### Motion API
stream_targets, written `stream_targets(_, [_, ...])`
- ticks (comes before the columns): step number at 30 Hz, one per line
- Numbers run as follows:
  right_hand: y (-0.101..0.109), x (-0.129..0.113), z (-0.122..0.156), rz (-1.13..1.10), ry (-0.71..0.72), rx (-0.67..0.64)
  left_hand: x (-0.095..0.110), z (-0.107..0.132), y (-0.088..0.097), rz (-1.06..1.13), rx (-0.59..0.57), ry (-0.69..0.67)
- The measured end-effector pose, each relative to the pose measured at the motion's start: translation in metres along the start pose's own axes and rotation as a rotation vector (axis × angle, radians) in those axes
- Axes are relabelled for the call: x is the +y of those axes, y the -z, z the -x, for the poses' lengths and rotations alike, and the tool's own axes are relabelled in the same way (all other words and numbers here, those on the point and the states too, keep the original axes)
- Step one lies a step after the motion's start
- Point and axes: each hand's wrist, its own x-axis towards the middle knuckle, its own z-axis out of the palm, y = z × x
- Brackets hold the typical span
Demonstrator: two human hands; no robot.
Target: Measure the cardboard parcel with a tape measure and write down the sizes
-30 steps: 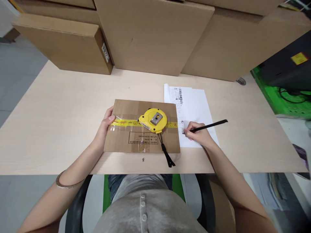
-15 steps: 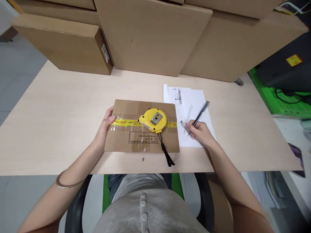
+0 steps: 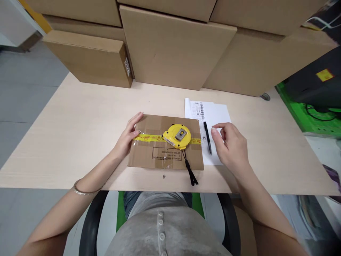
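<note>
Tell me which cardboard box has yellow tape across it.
The small box under the tape measure, against the left hand: yellow tape crosses its top, while the boxes behind show none.

Tape measure (image 3: 177, 136) is super yellow with a black strap (image 3: 189, 169), box (image 3: 156, 126) is brown with yellow smiley-print tape (image 3: 147, 138), pen (image 3: 207, 138) is black, paper (image 3: 221, 115) white, shirt (image 3: 186, 231) kinda blotchy grey, desk (image 3: 93, 113) pale beige.
</note>
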Motion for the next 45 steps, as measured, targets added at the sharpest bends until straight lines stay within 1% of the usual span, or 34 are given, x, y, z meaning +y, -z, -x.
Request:
stream_targets(2, [0.000, -0.022, -0.001, -0.035, 0.193, -0.037, -0.002, -0.005, 0.002, 0.015, -0.038, -0.040])
stream_targets(4, [-0.005, -0.040, -0.002, -0.042, 0.321, -0.118, -0.003, -0.009, 0.004, 0.038, -0.063, -0.087])
stream_targets(6, [-0.012, -0.054, -0.004, -0.099, 0.362, -0.198, -0.004, -0.012, 0.004, 0.036, -0.097, -0.123])
stream_targets(10, [-0.019, -0.077, -0.012, -0.465, 0.331, -0.421, -0.004, -0.014, 0.004, 0.055, -0.144, -0.127])
stream_targets(12, [-0.021, -0.094, -0.020, -0.571, 0.355, -0.516, -0.005, -0.015, 0.005, 0.098, -0.155, -0.113])
stream_targets(16, [-0.026, -0.134, -0.040, -0.564, 0.551, -0.594, -0.014, -0.015, 0.007, 0.207, -0.163, -0.013])
stream_targets(18, [-0.031, -0.149, -0.046, -0.540, 0.616, -0.617, -0.019, -0.016, 0.009, 0.240, -0.161, 0.027])
stream_targets(20, [-0.035, -0.156, -0.047, -0.495, 0.641, -0.627, -0.025, -0.016, 0.012, 0.237, -0.169, 0.003])
stream_targets(22, [-0.038, -0.157, -0.046, -0.449, 0.649, -0.617, -0.030, -0.016, 0.017, 0.189, -0.197, -0.051])
stream_targets(26, [-0.037, -0.146, -0.040, -0.405, 0.657, -0.572, -0.032, -0.018, 0.029, -0.007, -0.285, -0.141])
stream_targets(28, [-0.032, -0.134, -0.037, -0.393, 0.630, -0.560, -0.031, -0.020, 0.033, -0.093, -0.331, -0.201])
stream_targets(30, [-0.021, -0.117, -0.036, -0.387, 0.583, -0.549, -0.030, -0.022, 0.034, -0.134, -0.358, -0.256])
stream_targets(33, [0.005, -0.075, -0.032, -0.384, 0.489, -0.520, -0.031, -0.024, 0.035, -0.138, -0.365, -0.265])
stream_targets(36, [0.033, -0.026, -0.025, -0.335, 0.377, -0.470, -0.032, -0.024, 0.035, -0.113, -0.356, -0.207])
stream_targets(38, [0.045, 0.001, -0.018, -0.301, 0.313, -0.428, -0.033, -0.024, 0.036, -0.099, -0.340, -0.174])
stream_targets(39, [0.048, 0.011, -0.015, -0.292, 0.289, -0.415, -0.033, -0.024, 0.036, -0.095, -0.333, -0.165])
stream_targets(41, [0.050, 0.021, -0.010, -0.300, 0.268, -0.405, -0.033, -0.024, 0.036, -0.092, -0.322, -0.165])
stream_targets(45, [0.045, 0.019, -0.008, -0.344, 0.287, -0.411, -0.031, -0.024, 0.035, -0.089, -0.297, -0.169])
